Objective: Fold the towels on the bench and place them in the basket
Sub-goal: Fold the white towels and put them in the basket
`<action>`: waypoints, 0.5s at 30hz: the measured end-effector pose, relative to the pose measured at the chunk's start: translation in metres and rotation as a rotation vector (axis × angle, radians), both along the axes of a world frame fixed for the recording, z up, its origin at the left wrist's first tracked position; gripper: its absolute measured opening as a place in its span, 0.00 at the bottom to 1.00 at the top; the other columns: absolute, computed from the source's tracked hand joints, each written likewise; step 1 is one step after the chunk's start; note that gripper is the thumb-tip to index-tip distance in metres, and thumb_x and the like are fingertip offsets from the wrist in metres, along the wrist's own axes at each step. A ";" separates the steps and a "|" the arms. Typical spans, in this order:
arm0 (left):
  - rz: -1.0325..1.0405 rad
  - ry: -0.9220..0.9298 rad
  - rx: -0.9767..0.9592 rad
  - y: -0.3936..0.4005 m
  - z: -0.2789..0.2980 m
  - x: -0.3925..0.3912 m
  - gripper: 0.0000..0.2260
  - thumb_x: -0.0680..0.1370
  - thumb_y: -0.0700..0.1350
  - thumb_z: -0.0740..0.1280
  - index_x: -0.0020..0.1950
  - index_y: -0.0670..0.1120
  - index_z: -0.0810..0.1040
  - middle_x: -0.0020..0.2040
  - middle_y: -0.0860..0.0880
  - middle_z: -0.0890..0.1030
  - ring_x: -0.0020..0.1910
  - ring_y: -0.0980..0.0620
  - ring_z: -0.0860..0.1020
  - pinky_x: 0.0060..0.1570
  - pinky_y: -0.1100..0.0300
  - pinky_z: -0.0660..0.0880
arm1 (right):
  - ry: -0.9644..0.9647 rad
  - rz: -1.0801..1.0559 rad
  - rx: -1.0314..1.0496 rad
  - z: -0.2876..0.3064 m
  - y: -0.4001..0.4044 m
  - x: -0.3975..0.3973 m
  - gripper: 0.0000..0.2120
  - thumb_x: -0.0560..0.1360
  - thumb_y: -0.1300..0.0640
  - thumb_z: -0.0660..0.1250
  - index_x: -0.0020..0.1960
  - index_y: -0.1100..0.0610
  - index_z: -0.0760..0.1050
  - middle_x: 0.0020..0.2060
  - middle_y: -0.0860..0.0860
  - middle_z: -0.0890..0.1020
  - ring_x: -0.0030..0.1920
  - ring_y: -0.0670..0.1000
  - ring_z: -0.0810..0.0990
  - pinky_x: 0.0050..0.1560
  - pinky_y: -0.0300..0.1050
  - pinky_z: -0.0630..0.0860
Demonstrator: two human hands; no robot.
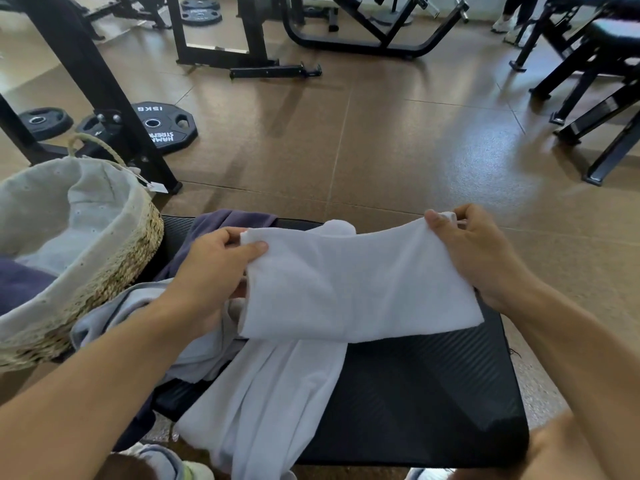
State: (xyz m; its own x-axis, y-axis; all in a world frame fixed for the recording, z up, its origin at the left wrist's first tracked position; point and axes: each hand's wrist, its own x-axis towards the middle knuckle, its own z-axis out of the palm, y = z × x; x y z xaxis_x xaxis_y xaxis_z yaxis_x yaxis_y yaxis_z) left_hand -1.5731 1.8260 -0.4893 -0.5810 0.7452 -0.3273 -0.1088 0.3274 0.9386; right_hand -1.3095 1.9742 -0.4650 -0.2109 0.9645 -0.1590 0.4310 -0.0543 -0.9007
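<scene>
A white towel [356,282], folded over, hangs stretched between my hands above the black bench [422,393]. My left hand [214,271] pinches its left corner and my right hand [481,251] pinches its right corner. Below it, a second white towel [273,403] drapes over the bench's near edge. A pale grey towel [145,313] and a dark purple towel [221,223] lie crumpled on the bench's left part. The woven basket [114,268] with a pale cloth liner stands to the left, holding a dark purple towel [20,282].
Brown floor tiles surround the bench. Black weight plates [162,126] and a rack's black posts [104,98] stand behind the basket. Another black bench [602,81] is at the far right, more gym frames at the back. A person's shoes [505,26] show top right.
</scene>
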 end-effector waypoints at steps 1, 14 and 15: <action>0.007 -0.010 0.009 -0.001 0.000 0.004 0.06 0.78 0.43 0.72 0.55 0.46 0.82 0.50 0.44 0.87 0.49 0.43 0.85 0.46 0.47 0.81 | 0.018 0.005 -0.002 0.003 -0.006 -0.004 0.14 0.79 0.40 0.68 0.49 0.50 0.71 0.53 0.59 0.81 0.49 0.60 0.82 0.54 0.68 0.81; -0.173 0.021 0.283 -0.018 0.028 0.077 0.09 0.76 0.35 0.72 0.53 0.45 0.80 0.49 0.36 0.81 0.42 0.45 0.84 0.31 0.56 0.81 | 0.094 0.168 0.132 0.007 -0.088 -0.053 0.13 0.77 0.43 0.71 0.47 0.49 0.70 0.41 0.55 0.82 0.34 0.48 0.78 0.35 0.49 0.78; -0.181 0.016 0.289 -0.018 0.027 0.079 0.09 0.76 0.35 0.72 0.53 0.46 0.80 0.49 0.36 0.81 0.44 0.42 0.84 0.31 0.55 0.81 | 0.109 0.160 0.136 0.007 -0.090 -0.054 0.13 0.77 0.43 0.71 0.46 0.49 0.69 0.41 0.55 0.82 0.34 0.47 0.77 0.34 0.47 0.78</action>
